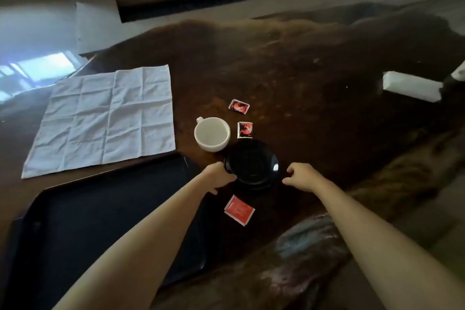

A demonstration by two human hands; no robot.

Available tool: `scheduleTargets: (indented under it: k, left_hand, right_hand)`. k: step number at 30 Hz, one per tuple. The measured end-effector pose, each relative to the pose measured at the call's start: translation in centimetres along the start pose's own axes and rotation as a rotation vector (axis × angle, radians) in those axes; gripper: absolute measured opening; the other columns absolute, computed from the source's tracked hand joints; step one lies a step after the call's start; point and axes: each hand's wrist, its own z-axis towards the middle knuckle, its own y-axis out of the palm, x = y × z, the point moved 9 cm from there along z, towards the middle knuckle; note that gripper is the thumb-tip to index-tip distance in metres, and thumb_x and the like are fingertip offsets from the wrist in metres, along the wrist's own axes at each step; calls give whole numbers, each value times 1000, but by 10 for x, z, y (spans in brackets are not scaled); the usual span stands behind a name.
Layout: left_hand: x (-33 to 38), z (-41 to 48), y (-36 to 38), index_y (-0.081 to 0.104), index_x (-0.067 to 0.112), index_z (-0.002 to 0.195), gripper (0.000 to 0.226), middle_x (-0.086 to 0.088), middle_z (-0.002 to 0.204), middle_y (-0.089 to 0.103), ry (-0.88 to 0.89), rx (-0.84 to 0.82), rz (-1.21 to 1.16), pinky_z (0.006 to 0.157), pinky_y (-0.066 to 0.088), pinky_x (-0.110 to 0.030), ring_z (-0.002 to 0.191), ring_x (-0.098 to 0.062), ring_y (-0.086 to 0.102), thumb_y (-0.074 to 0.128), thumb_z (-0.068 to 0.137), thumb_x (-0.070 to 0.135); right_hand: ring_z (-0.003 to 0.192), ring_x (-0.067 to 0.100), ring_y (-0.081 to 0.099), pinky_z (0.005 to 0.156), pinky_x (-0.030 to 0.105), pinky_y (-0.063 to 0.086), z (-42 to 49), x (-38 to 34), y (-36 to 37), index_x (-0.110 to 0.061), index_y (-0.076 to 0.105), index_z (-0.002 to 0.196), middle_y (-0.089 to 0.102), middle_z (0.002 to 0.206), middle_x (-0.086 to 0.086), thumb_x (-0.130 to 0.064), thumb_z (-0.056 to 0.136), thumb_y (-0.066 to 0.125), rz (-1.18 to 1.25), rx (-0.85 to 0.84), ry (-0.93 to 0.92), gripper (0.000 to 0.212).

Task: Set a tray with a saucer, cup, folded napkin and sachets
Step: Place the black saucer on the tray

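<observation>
Beside the tray (75, 221), left hand (217, 178) grips saucer (254, 163) — apparently.

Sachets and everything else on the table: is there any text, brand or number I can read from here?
No text can be read.
Far sachet: red, black and white print, too blurred.
Middle sachet: same print, too blurred.
Near sachet: red with faint pale marks, too small to read.
Cup, saucer, napkin, tray: no markings visible.

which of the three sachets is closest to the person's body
The plain red sachet, lying on the table below the black saucer, between the forearms. The other two, darker red-and-black sachets, lie beyond the saucer, beside the white cup.
</observation>
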Motion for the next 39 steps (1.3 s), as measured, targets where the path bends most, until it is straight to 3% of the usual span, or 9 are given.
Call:
scheduleTargets:
  k: [7, 13, 16, 20, 24, 27, 30, 34, 39]
  left_hand:
    - [7, 28, -8, 44, 6, 127, 41, -17, 118, 58, -26, 59, -87, 80, 58, -42, 98, -32, 65, 56, 89, 15]
    - [5, 42, -6, 35, 6, 134, 64, -16, 131, 46, 45, 93, -282, 85, 55, -50, 108, -38, 59, 65, 78, -2]
    - [0, 40, -7, 37, 7, 134, 59, -14, 126, 48, 42, 98, -409, 84, 55, -50, 106, -38, 60, 61, 81, -4]
    - [-3, 28, -3, 43, 7, 132, 50, -3, 98, 48, 29, 73, -509, 81, 57, -45, 105, -37, 62, 55, 85, -6]
    - [-8, 13, 5, 50, 13, 130, 49, -11, 120, 58, 28, 11, -599, 68, 61, -37, 97, -32, 67, 56, 85, -5]
    - [-16, -2, 1, 52, 13, 129, 49, -14, 120, 61, 66, 15, -706, 63, 62, -36, 92, -30, 68, 56, 85, -6]
    - [-32, -28, -10, 50, 12, 131, 51, -14, 117, 62, 108, 31, -847, 63, 61, -37, 91, -30, 68, 55, 85, -8]
    - [-67, -63, -31, 51, 12, 130, 50, -16, 113, 65, 150, 51, -995, 66, 61, -39, 92, -31, 68, 57, 85, -8]
    - [-134, -108, -83, 54, 11, 127, 46, -10, 92, 70, 183, 138, -1173, 62, 61, -35, 77, -24, 71, 59, 84, -5]
  right_hand:
    - [93, 26, 59, 74, 35, 49, 33, -27, -9, -7, 54, 111, 59, 113, 13, -24, 87, 59, 59, 96, -18, 29]
    - [90, 29, 60, 67, 40, 59, 58, -33, -6, -7, 49, 102, 55, 110, 15, -7, 82, 64, 275, 121, 20, 25]
    - [92, 29, 60, 67, 41, 58, 61, -31, -6, -10, 50, 96, 57, 110, 15, -5, 80, 67, 332, 129, 38, 23]
    - [99, 31, 61, 60, 36, 56, 55, -28, -3, -8, 56, 114, 57, 119, 15, -2, 81, 67, 391, 82, 65, 35]
    - [109, 32, 60, 75, 42, 59, 39, -29, -9, -9, 55, 125, 57, 126, 15, -1, 82, 65, 453, 36, 70, 45]
    - [109, 32, 60, 79, 43, 58, 22, -40, -17, -10, 56, 125, 59, 124, 16, 2, 83, 62, 517, 24, 28, 44]
    - [102, 27, 61, 66, 34, 55, -2, -67, -26, -11, 55, 128, 59, 124, 14, 3, 85, 60, 576, 8, -36, 45]
    - [80, 12, 61, 57, 26, 50, -36, -120, -27, -12, 56, 126, 64, 97, 1, 3, 87, 56, 611, -50, -156, 42]
    - [88, 17, 66, 60, 24, 58, -67, -203, -3, -12, 59, 122, 68, 101, 5, 0, 87, 58, 694, -172, -353, 37]
